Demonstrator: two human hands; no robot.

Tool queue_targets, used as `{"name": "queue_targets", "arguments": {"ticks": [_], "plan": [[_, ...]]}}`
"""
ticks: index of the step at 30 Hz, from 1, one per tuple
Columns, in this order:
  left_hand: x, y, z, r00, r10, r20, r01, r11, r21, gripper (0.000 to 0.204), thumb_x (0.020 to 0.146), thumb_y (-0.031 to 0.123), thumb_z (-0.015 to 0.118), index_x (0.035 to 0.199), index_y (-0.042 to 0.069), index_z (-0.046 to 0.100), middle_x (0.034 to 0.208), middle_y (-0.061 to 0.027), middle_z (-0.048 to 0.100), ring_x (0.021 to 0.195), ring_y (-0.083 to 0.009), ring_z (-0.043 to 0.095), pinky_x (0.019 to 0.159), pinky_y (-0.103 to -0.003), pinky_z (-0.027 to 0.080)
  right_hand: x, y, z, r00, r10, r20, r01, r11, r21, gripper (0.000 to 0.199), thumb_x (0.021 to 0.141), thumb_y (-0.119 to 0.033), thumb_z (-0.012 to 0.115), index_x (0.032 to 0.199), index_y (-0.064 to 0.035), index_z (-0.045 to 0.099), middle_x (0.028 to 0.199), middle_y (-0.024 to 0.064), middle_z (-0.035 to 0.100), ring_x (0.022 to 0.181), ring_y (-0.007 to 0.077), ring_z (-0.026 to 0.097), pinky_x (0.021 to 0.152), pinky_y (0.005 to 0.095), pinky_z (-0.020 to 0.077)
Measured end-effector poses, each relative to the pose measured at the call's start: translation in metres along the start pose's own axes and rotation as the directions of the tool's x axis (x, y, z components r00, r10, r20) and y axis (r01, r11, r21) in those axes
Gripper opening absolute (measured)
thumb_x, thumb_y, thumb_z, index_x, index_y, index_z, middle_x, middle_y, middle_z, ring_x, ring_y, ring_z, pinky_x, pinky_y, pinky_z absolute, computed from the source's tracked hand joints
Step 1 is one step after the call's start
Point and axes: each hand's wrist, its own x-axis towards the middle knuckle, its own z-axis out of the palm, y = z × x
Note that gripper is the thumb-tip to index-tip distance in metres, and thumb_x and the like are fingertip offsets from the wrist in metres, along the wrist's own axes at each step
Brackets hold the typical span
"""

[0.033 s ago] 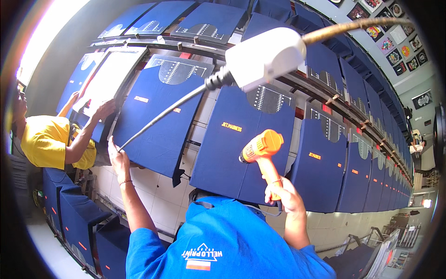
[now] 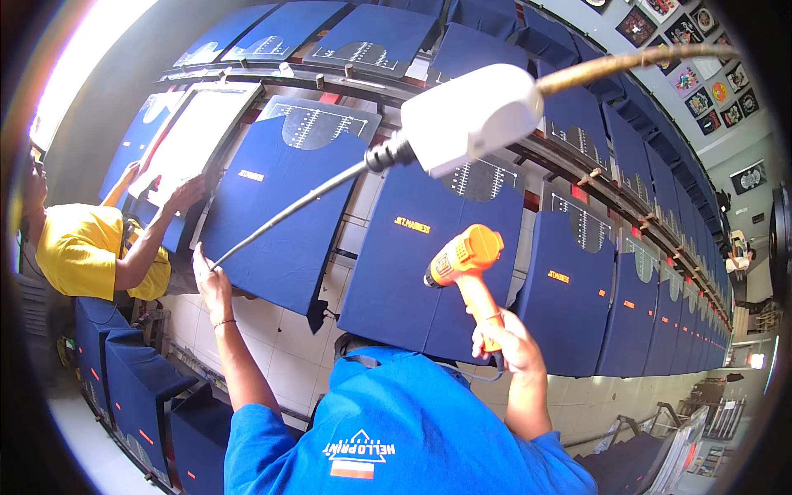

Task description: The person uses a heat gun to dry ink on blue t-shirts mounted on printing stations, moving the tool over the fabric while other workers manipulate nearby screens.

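Note:
My right hand [image 2: 513, 342] wraps around the handle of an orange heat gun [image 2: 472, 268], its dark nozzle pointing left over a navy shirt panel [image 2: 404, 272]. A cord runs from the bottom of its handle. My left hand [image 2: 213, 285] is closed on a grey power cord [image 2: 289, 206] at the near edge of another navy shirt panel [image 2: 280, 181]. That cord rises to a white plug connector [image 2: 474, 115], large and close to the view, with a brownish cord [image 2: 627, 62] leaving its other side. Each panel bears a small orange print and a dark neck area with white scale marks.
At the left, a person in a yellow shirt [image 2: 82, 252] works with both hands at a pale frame [image 2: 194, 132]. Rows of navy panels stretch away right along a metal rail [image 2: 511, 144]. More covered boards [image 2: 136, 379] stand at the lower left. Tiled floor [image 2: 272, 363] lies between.
The white connector has dropped slightly. The heat gun has risen a little in my right hand. My left hand stays about where it was.

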Motion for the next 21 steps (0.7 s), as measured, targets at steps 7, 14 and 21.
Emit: {"name": "queue_targets", "arguments": {"ticks": [7,14,21], "plan": [[-0.014,-0.038,0.054,0.996,-0.083,0.039,0.082,0.996,0.028,0.037,0.096,0.004,0.043,0.132,0.000,0.050,0.125,-0.0220,0.059,0.116,-0.0352,0.057,0.099,-0.041,0.045,0.068,-0.057,0.016,0.981,-0.150,0.126,0.171,0.970,-0.175,0.048,0.090,-0.036,0.069,0.115,0.0007,0.051,0.077,0.0040,0.062,0.065,0.0120,0.064,0.054,0.0217,0.0474],[-0.076,-0.016,0.105,0.975,-0.167,-0.145,0.199,0.948,0.249,0.033,0.097,0.010,0.045,0.128,0.000,0.053,0.130,-0.0266,0.053,0.125,-0.0398,0.048,0.106,-0.046,0.038,0.130,-0.035,0.017,0.991,-0.119,0.065,0.129,0.975,-0.179,0.031,0.091,-0.031,0.067,0.103,-0.0056,0.055,0.074,0.0016,0.061,0.064,0.0095,0.060,0.056,0.0231,0.0460],[-0.087,0.003,0.114,0.968,-0.236,-0.078,0.248,0.894,0.373,0.032,0.100,0.016,0.045,0.129,0.009,0.055,0.144,-0.0157,0.045,0.133,-0.0368,0.039,0.107,-0.050,0.036,0.150,-0.025,0.014,0.992,-0.108,0.065,0.117,0.980,-0.159,0.029,0.091,-0.028,0.066,0.103,-0.0045,0.055,0.075,0.0014,0.060,0.065,0.0097,0.060,0.057,0.0234,0.0466]]}}
